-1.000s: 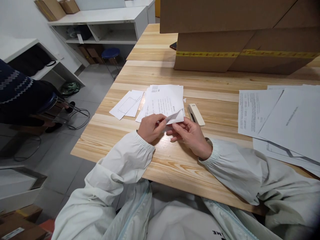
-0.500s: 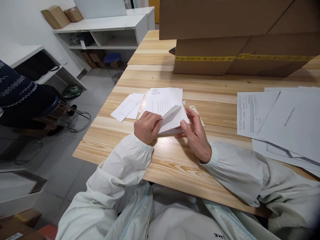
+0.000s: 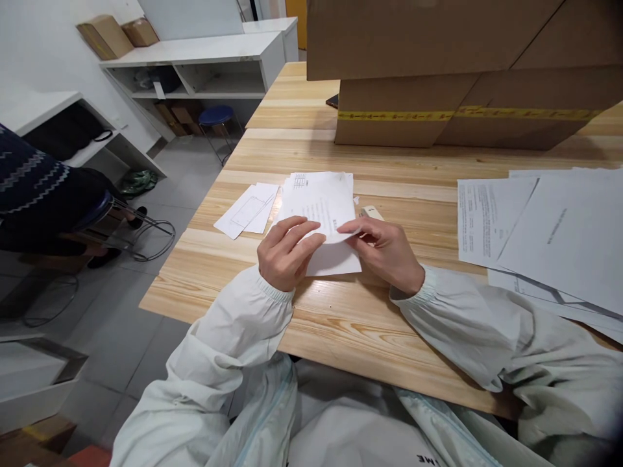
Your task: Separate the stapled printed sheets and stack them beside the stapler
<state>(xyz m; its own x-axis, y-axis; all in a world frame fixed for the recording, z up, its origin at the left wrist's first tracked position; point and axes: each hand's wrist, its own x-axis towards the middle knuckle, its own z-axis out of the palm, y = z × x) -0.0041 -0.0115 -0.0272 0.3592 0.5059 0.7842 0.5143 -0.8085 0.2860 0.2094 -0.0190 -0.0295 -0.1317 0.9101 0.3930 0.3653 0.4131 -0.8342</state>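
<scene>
A printed sheet of paper (image 3: 324, 211) lies with other sheets in front of me, its near edge bent up. My right hand (image 3: 389, 255) pinches the raised edge between thumb and fingers. From the left side my left hand (image 3: 288, 253) reaches over the paper, fingers apart and stretched toward the fold; its thumb is partly hidden. Under the bent edge shows a blank white paper surface (image 3: 333, 261). Just behind my right hand a small cream-coloured object (image 3: 372, 213) is partly covered.
Slips with a line drawing (image 3: 243, 209) lie to the left. Several printed sheets (image 3: 559, 233) spread across the wooden table's (image 3: 350, 331) right side. Large taped cardboard boxes (image 3: 413, 97) stand at the back. A person (image 3: 34, 175) sits on a stool at far left.
The lifted flap of paper has been lowered, so print and a curled edge now show. My right hand turned and pinches that edge; my left hand's fingers have spread out.
</scene>
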